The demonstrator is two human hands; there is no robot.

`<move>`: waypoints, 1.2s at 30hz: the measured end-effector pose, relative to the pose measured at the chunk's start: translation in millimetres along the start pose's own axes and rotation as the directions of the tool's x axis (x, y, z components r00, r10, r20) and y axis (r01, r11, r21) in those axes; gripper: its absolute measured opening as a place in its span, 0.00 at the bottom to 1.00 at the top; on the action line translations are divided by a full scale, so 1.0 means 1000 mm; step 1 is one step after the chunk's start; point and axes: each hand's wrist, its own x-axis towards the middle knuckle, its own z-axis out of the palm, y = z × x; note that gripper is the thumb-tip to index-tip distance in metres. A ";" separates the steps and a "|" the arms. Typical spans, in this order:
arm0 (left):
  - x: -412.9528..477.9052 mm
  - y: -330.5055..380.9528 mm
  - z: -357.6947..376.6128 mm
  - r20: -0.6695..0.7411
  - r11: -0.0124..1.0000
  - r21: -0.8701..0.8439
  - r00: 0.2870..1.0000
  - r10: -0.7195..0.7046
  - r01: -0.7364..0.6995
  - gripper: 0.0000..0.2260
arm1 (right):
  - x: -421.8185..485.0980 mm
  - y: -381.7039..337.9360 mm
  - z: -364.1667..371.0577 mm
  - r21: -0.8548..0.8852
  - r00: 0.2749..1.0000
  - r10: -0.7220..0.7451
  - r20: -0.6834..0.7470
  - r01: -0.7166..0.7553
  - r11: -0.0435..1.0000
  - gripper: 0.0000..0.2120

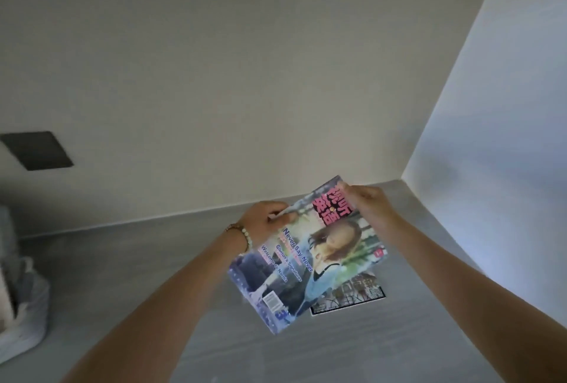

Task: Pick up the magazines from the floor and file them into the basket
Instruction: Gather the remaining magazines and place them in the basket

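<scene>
A colourful magazine (306, 256) with a pink title and a person on the cover hangs above the grey floor, held at its far edge by both hands. My left hand (264, 218), with a bead bracelet on the wrist, pinches the far left edge. My right hand (366, 203) grips the far right corner. Under it a second magazine (359, 295) with a dark black-and-white cover lies flat on the floor, mostly hidden by the held one. A pale woven basket (27, 312) stands at the left edge, partly cut off.
The grey floor (138, 259) meets a white wall (245, 75) behind, with a corner at the right where a lit wall (506, 167) begins. A dark square plate (36, 150) is set in the wall at the left.
</scene>
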 end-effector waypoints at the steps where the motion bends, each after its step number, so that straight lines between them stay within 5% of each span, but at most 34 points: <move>1: -0.012 -0.012 -0.012 -0.034 0.999 -0.032 0.999 -0.025 0.024 0.09 | 0.003 -0.002 0.015 0.002 0.999 0.047 0.022 -0.047 0.999 0.24; 3: -0.039 -0.036 -0.042 -0.133 0.987 -0.143 0.987 -0.094 0.075 0.10 | 0.005 -0.008 0.045 0.009 0.993 0.106 0.048 -0.107 0.994 0.29; 6: -0.082 -0.075 -0.091 -0.335 0.960 -0.256 0.921 -0.200 0.115 0.10 | 0.003 -0.020 0.099 0.190 0.987 0.153 0.040 -0.158 0.969 0.17; 9: -0.126 -0.114 -0.138 -0.494 0.944 -0.296 0.823 -0.280 0.144 0.10 | 0.006 -0.038 0.170 0.370 0.970 0.170 0.175 -0.224 0.901 0.15; 16: -0.234 -0.201 -0.225 -0.671 0.892 -0.394 0.594 -0.444 0.222 0.11 | -0.019 -0.097 0.367 0.183 0.835 0.064 0.546 -0.193 0.964 0.12; 26: -0.353 -0.318 -0.307 -0.604 0.671 -0.732 0.343 -0.719 0.118 0.07 | -0.033 -0.154 0.552 0.162 0.835 -0.107 0.540 0.021 0.987 0.12; 31: -0.370 -0.352 -0.318 -0.597 0.657 -0.737 0.300 -0.744 0.159 0.10 | -0.033 -0.156 0.601 0.135 0.842 -0.142 0.520 0.083 0.987 0.13; 36: -0.385 -0.379 -0.291 -0.455 0.531 -0.804 0.297 -0.839 0.267 0.09 | -0.033 -0.127 0.615 0.033 0.837 -0.081 0.541 0.075 0.997 0.15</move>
